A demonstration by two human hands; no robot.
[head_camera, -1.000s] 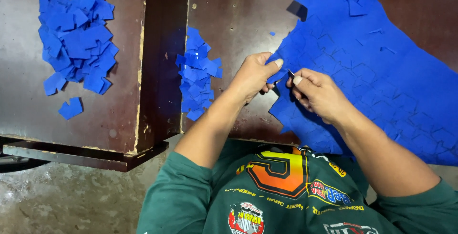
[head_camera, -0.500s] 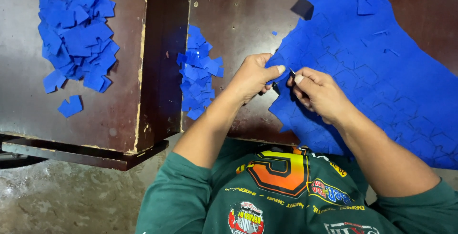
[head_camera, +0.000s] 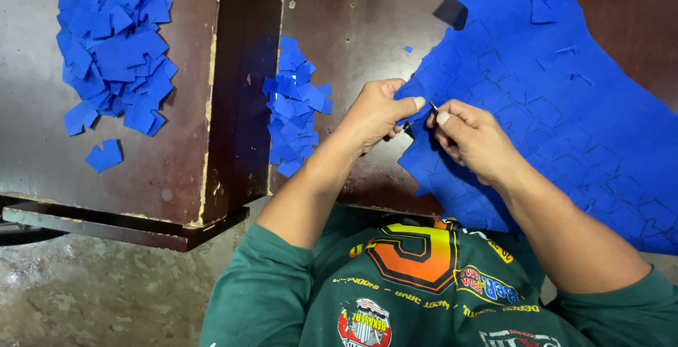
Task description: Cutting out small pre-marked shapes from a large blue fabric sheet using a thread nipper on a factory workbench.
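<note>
A big blue sheet [head_camera: 558, 100], scored into many small shapes, lies over the right side of the dark brown table [head_camera: 353, 15]. My left hand [head_camera: 378, 112] pinches the sheet's left edge between thumb and fingers. My right hand [head_camera: 474, 138] rests on the sheet just beside it and holds a small thin dark tool [head_camera: 433, 107] at the same spot. Both forearms come up from my green shirt at the bottom.
A small heap of blue cut pieces [head_camera: 294, 103] lies left of my left hand. A larger heap of blue pieces [head_camera: 113, 46] sits on the grey-brown surface [head_camera: 42, 149] at far left. A dark raised strip [head_camera: 244, 85] divides the two surfaces. Concrete floor [head_camera: 92, 297] shows below.
Both hands stay at the sheet's left edge with only slight finger shifts. The view has drifted a little; the heaps are unchanged.
</note>
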